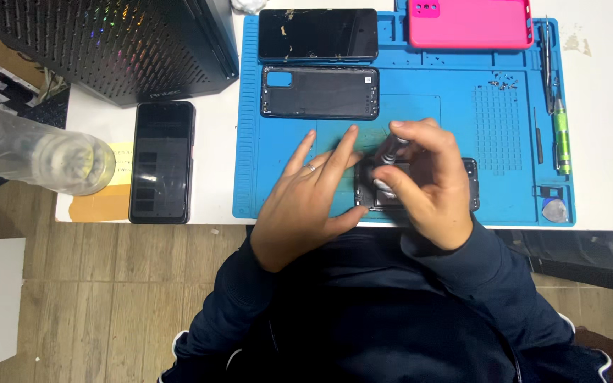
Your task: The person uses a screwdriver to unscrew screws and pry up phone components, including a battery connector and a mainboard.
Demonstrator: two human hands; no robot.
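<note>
Head view: looking straight down at a white counter (604, 85) carrying a blue work mat (455, 106), with the person's dark sleeves at six o'clock.
Right hand: the right hand (431, 188) is curling over an opened phone (471, 186) at the mat's near edge, its grip clenching around a small screwdriver (390, 152) that is standing on the phone.
Left hand: the left hand (306, 206) is lying flat on the mat at nine o'clock of the opened phone, fingers spread and released, grasping nothing; the thumb is touching the phone's left edge, and a ring is showing on one finger.
Opened phone: lying at the near edge of the mat, mostly hidden under both hands.
Back cover: a dark back cover (319, 92) is lying inside up at twelve o'clock of the hands.
Screen: a black screen panel (318, 34) is lying beyond the cover, specks scattered on it.
Pink case: a pink case (471, 23) is sitting at one o'clock, at the mat's far edge.
Tools: a green-handled tool (562, 135) is resting along the mat's right edge at three o'clock.
Second phone: a black phone (162, 162) is lying off the mat at nine o'clock.
Bottle: a clear bottle (37, 152) is looming blurred at the far left.
</note>
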